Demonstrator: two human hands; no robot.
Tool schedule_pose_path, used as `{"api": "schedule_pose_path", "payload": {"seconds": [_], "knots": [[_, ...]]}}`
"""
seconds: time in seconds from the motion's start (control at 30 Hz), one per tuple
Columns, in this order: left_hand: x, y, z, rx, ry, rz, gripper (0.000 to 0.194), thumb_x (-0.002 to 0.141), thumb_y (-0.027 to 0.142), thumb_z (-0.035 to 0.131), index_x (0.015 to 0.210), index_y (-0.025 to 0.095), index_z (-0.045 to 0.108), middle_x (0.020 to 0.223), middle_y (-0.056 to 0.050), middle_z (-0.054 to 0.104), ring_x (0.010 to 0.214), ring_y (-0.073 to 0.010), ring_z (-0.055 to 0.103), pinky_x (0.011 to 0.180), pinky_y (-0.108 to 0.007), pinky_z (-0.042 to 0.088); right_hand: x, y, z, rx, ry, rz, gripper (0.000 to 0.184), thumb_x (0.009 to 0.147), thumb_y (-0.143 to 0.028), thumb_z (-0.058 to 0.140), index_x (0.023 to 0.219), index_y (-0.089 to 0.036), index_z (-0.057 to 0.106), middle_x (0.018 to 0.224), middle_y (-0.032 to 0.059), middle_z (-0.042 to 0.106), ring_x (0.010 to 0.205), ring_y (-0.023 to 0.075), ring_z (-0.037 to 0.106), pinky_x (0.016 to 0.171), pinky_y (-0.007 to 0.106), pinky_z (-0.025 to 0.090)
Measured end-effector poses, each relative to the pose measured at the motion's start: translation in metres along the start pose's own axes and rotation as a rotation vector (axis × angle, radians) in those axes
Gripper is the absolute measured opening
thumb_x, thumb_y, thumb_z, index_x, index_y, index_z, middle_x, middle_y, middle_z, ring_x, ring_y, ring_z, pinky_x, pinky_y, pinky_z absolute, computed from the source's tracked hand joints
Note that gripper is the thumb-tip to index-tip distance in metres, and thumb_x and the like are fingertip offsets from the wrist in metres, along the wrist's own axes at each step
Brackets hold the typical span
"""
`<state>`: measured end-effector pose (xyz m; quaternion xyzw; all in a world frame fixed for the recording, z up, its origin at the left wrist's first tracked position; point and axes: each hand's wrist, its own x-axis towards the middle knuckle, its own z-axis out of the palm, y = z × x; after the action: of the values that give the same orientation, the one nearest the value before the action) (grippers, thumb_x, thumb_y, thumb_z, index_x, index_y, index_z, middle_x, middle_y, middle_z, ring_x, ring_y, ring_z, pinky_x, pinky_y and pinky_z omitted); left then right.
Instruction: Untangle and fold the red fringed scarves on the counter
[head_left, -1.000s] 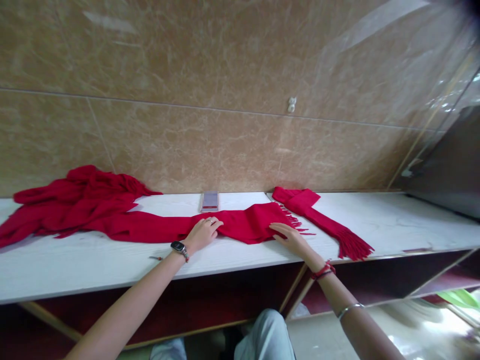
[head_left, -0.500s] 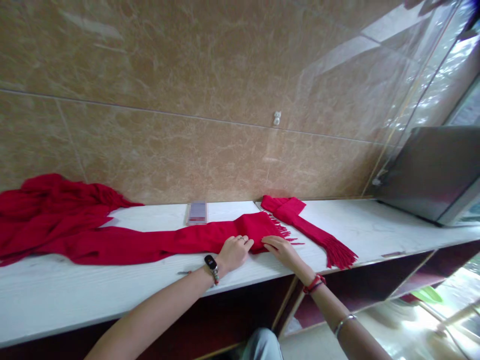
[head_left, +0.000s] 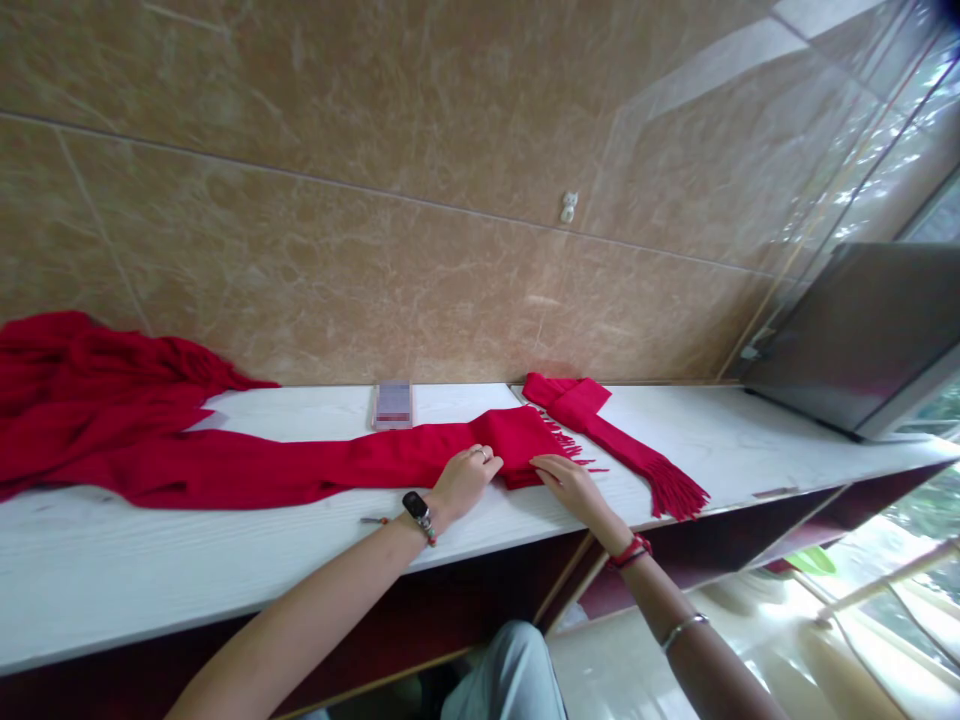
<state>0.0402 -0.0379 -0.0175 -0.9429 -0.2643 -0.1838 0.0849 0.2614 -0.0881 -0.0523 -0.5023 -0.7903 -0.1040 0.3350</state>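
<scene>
A long red scarf (head_left: 292,468) lies lengthwise along the white countertop, with its fringed end at the right doubled into a flat layer. My left hand (head_left: 463,484), wearing a ring and a dark wristband, has its fingers bent over the scarf's near edge. To the right of it, my right hand (head_left: 571,486) grips the same edge close to the fringe, fingers together; its thumb is hidden. Behind the right hand rests a second red scarf (head_left: 600,430), folded into a narrow crossed strip with its fringe near the counter's front edge.
More bunched red cloth (head_left: 97,390) is heaped at the far left. A phone (head_left: 394,405) lies by the tiled wall (head_left: 337,260). At the right stands a grey appliance (head_left: 862,330). Open shelves (head_left: 697,560) run under the white countertop (head_left: 225,560).
My view has tilted down a little, so the counter appears higher. Both hands stay at the scarf's near edge, with almost no shift in the cloth.
</scene>
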Motion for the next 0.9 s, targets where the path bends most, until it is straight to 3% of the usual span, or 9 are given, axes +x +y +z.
{"api": "schedule_pose_path", "payload": {"seconds": [0.23, 0.4, 0.5, 0.73, 0.9], "knots": [[0.000, 0.000, 0.007, 0.031, 0.033, 0.008, 0.020, 0.084, 0.006, 0.043, 0.093, 0.015, 0.057, 0.093, -0.007, 0.055, 0.085, -0.0186, 0.050, 0.075, -0.031, 0.042, 0.001, 0.004, 0.002, -0.086, 0.023, -0.003, 0.025, 0.083, -0.011, 0.040, 0.087, -0.017, 0.064, 0.079, 0.0075, 0.064, 0.073, 0.0175, 0.059, 0.064, 0.030, 0.050], [0.001, -0.011, 0.005, -0.006, 0.071, 0.046, 0.023, 0.084, 0.005, 0.042, 0.096, 0.016, 0.058, 0.093, -0.005, 0.056, 0.085, -0.0172, 0.049, 0.078, -0.030, 0.041, 0.013, 0.007, -0.003, -0.219, 0.006, -0.124, 0.026, 0.083, -0.009, 0.037, 0.088, -0.016, 0.062, 0.074, 0.0067, 0.061, 0.072, 0.0175, 0.055, 0.065, 0.030, 0.047], [0.004, -0.018, -0.002, -0.027, 0.111, 0.076, 0.021, 0.087, 0.009, 0.041, 0.094, 0.016, 0.059, 0.091, -0.005, 0.056, 0.086, -0.0168, 0.048, 0.080, -0.030, 0.039, 0.014, 0.012, -0.006, -0.298, 0.041, -0.162, 0.025, 0.084, -0.010, 0.037, 0.078, -0.016, 0.060, 0.070, 0.0061, 0.057, 0.070, 0.0176, 0.052, 0.064, 0.030, 0.043], [-0.001, -0.016, -0.002, -0.060, -0.082, 0.167, 0.021, 0.084, 0.004, 0.042, 0.089, 0.017, 0.058, 0.094, -0.005, 0.055, 0.084, -0.0152, 0.050, 0.076, -0.027, 0.041, 0.005, 0.013, -0.001, -0.408, -0.071, -0.148, 0.027, 0.081, -0.004, 0.036, 0.064, -0.018, 0.051, 0.065, 0.0034, 0.050, 0.061, 0.0156, 0.044, 0.056, 0.028, 0.037], [-0.006, -0.013, 0.001, -0.124, -0.076, 0.168, 0.037, 0.077, -0.003, 0.041, 0.103, 0.020, 0.054, 0.106, -0.004, 0.052, 0.095, -0.0154, 0.049, 0.084, -0.027, 0.040, 0.005, 0.012, -0.002, -0.364, -0.098, -0.102, 0.024, 0.079, -0.003, 0.038, 0.076, -0.016, 0.057, 0.074, 0.0059, 0.056, 0.069, 0.0172, 0.051, 0.061, 0.029, 0.043]]}}
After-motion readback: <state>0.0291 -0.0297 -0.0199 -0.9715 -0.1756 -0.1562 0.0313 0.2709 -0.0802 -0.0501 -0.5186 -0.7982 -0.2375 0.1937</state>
